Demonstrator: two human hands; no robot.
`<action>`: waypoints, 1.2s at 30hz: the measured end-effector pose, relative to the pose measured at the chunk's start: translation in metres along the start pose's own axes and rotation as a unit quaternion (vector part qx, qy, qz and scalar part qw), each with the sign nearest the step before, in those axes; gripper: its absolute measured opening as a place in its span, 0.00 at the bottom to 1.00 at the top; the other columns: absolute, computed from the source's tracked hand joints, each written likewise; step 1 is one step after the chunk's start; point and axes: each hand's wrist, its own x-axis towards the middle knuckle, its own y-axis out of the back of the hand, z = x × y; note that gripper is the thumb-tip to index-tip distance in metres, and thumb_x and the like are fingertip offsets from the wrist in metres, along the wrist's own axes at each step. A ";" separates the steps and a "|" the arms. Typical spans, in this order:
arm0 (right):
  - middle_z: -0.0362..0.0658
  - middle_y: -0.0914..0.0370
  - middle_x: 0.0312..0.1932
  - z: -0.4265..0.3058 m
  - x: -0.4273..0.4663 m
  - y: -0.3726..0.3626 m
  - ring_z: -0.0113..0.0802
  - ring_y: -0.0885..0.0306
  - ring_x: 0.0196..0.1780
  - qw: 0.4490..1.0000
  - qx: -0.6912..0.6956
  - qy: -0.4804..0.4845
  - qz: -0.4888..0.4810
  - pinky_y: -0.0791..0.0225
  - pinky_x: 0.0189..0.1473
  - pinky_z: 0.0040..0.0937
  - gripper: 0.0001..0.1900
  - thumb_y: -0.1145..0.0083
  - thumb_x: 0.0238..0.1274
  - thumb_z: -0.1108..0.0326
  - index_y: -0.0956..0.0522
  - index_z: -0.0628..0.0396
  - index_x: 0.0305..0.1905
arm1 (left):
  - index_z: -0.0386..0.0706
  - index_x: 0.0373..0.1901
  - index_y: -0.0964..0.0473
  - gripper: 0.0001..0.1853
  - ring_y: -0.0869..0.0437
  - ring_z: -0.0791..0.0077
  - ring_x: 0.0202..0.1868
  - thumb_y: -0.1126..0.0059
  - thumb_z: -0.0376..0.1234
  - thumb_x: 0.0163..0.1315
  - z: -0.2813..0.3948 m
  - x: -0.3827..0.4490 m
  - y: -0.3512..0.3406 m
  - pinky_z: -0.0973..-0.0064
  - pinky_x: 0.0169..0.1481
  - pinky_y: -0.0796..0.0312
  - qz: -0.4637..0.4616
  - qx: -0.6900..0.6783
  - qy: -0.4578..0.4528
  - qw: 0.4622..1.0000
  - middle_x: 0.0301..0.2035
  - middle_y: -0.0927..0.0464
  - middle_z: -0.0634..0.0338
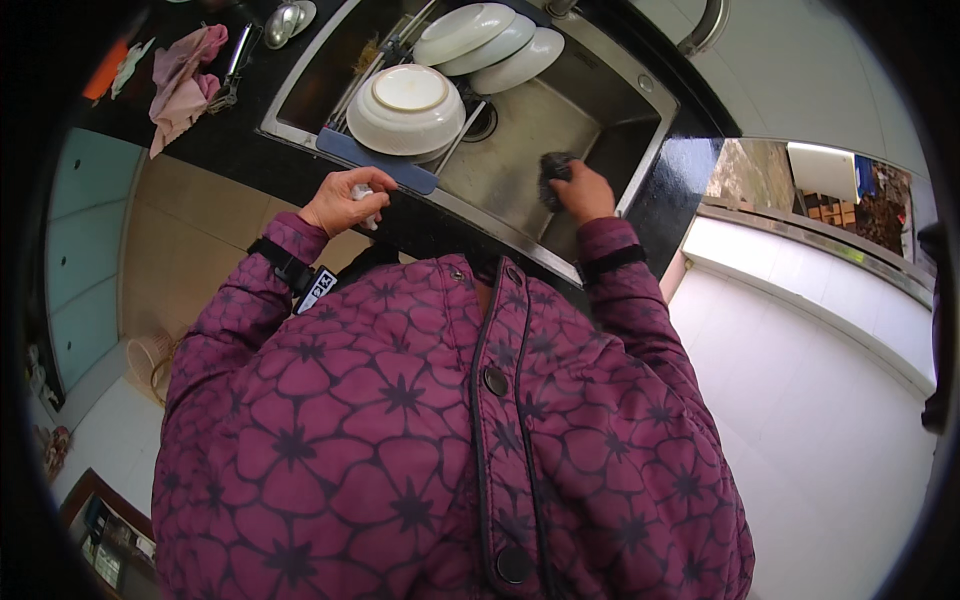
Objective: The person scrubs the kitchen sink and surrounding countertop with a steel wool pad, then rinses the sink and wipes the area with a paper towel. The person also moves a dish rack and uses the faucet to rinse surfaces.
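My right hand (589, 195) is inside the stainless steel sink (536, 124), closed around a dark, crumpled scrubber or cloth (553, 178) near the right wall. My left hand (339, 201) is over the front counter edge, its fingers curled around a small white crumpled wad (363, 195), perhaps tissue. Just beyond it, a blue strip (375, 159) lies along the sink's front rim. An upturned white bowl (409, 112) rests on a rack over the sink's left part. Behind it, several white plates or shallow bowls (465, 36) lean together.
A pink cloth (184, 82), a peeler-like metal tool (238, 56) and metal spoons (283, 24) lie on the black counter (120, 124) at left. The faucet (709, 26) stands behind the sink. A window ledge (810, 259) is at right, and a woven basket (146, 364) stands low at left.
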 end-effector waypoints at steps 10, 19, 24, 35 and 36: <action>0.54 0.24 0.50 -0.060 -0.026 -0.013 0.51 0.23 0.50 0.984 0.044 0.127 -0.120 0.29 0.50 0.41 0.27 0.34 0.54 0.58 0.27 0.55 0.58 | 0.42 0.67 0.41 0.27 0.24 0.67 0.56 0.48 0.30 0.67 0.041 0.018 -0.031 0.73 0.55 0.27 -0.142 -0.184 -0.067 0.970 0.57 0.32 0.54; 0.48 0.25 0.47 -0.109 -0.077 0.029 0.45 0.24 0.48 0.903 0.319 0.284 -0.048 0.30 0.49 0.36 0.18 0.38 0.57 0.65 0.23 0.51 0.53 | 0.48 0.75 0.69 0.46 0.32 0.72 0.61 0.54 0.19 0.62 0.054 0.043 -0.073 0.75 0.65 0.37 -0.234 -0.084 -0.070 0.966 0.63 0.37 0.52; 0.49 0.22 0.41 -0.054 -0.082 0.029 0.49 0.24 0.45 0.943 0.272 0.189 0.010 0.30 0.47 0.39 0.13 0.38 0.55 0.66 0.21 0.53 0.46 | 0.50 0.75 0.62 0.43 0.30 0.62 0.63 0.48 0.26 0.64 0.054 0.043 -0.072 0.69 0.60 0.29 -0.298 -0.192 0.034 0.934 0.68 0.43 0.52; 0.41 0.21 0.36 0.110 -0.047 0.017 0.42 0.24 0.41 0.963 -0.136 0.070 0.222 0.28 0.43 0.37 0.12 0.45 0.58 0.68 0.20 0.46 0.47 | 0.42 0.67 0.39 0.27 0.23 0.68 0.56 0.50 0.30 0.66 0.027 0.019 -0.037 0.71 0.53 0.24 -0.182 -0.109 0.052 0.976 0.58 0.29 0.54; 0.40 0.22 0.35 0.110 -0.052 0.012 0.41 0.24 0.40 0.955 -0.152 0.101 0.235 0.28 0.42 0.37 0.12 0.46 0.58 0.69 0.20 0.47 0.46 | 0.43 0.66 0.36 0.25 0.22 0.70 0.54 0.49 0.30 0.65 0.025 0.016 -0.036 0.72 0.52 0.23 -0.166 -0.105 0.050 0.979 0.57 0.27 0.55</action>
